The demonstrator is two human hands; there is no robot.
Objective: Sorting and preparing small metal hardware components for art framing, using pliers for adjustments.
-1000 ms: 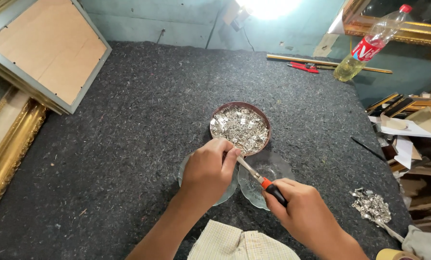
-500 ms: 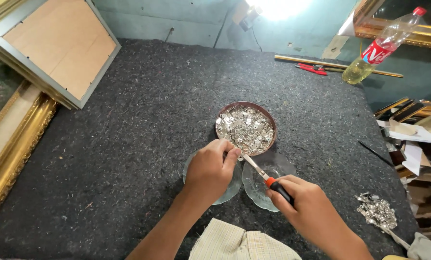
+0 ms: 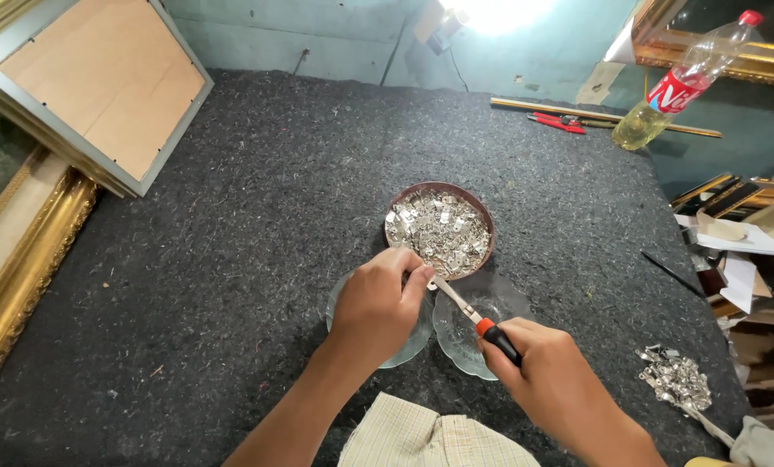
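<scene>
My right hand (image 3: 550,380) grips a screwdriver (image 3: 478,321) with a black and orange handle; its metal shaft points up-left toward my left hand. My left hand (image 3: 380,303) is closed, fingertips pinched at the shaft's tip, likely on a small metal piece that I cannot make out. It hovers over a clear glass dish (image 3: 409,344). A second clear glass dish (image 3: 491,303) lies under the screwdriver. Just beyond the hands stands a round brown bowl (image 3: 478,204) full of small silver metal clips.
The dark grey felt table (image 3: 231,259) holds a grey-framed board (image 3: 102,95) at far left and a gold frame (image 3: 24,277) beside it. A plastic bottle (image 3: 681,86), red tool (image 3: 556,122) and wooden strip lie at the back. Loose clips (image 3: 674,377) are piled right; checked cloth (image 3: 422,437) near me.
Both hands stay over the glass dishes with only slight shifts; the view has drifted a little to the left. The screwdriver keeps its angle.
</scene>
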